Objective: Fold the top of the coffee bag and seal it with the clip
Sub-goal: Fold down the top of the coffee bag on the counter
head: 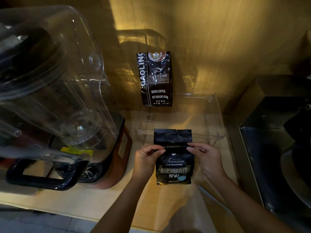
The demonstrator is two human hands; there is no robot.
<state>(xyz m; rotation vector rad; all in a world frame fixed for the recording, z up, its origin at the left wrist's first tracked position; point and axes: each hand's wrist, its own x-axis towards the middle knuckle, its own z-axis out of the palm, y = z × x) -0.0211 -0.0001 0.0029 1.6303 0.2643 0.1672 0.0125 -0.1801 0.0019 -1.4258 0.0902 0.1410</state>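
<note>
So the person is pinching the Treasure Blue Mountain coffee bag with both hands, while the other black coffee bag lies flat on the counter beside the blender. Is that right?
Not quite. Both hands, left hand and right hand, do pinch the Treasure Blue Mountain bag, but the other black coffee bag is not lying flat: the head view shows it upright against the back wall, behind the clear tray, well apart from the blender.

Held coffee bag [174, 165]: "ORIGINAL Treasure BLUE MOUNTAIN", Chinese characters, and small script too blurred to read. Rear coffee bag [155, 79] against the wall: "GAOLING", "BAKED.COFFEE", "NET.WEIGHT:454g", Chinese text with "454g".
</note>
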